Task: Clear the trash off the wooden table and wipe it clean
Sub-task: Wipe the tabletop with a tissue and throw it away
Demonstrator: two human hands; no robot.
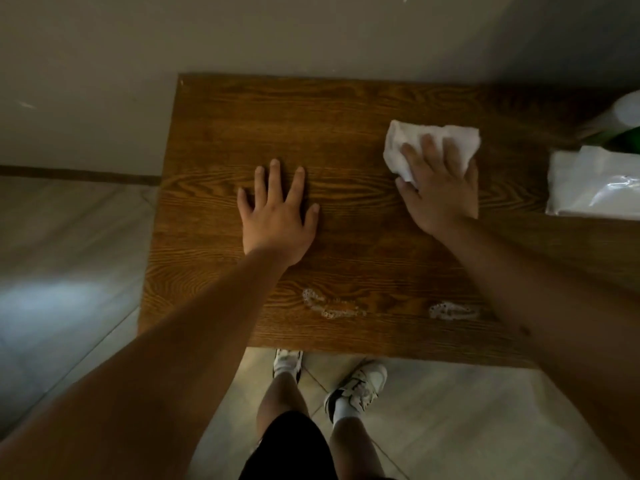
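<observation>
The wooden table (214, 126) fills the middle of the view, set against a wall. My right hand (441, 192) presses a crumpled white tissue (408, 140) flat onto the table's right half, fingers spread over it. My left hand (277, 216) rests palm down on the bare wood near the centre, fingers apart, holding nothing. Two foamy wet patches lie near the front edge: a left patch (329, 306) and a right patch (453, 310).
A white plastic tissue pack (595, 185) sits at the table's right edge, with a green and white bottle (623, 133) behind it. The wall runs along the table's far side. My legs and white sneakers (360, 382) stand on the tiled floor below the front edge.
</observation>
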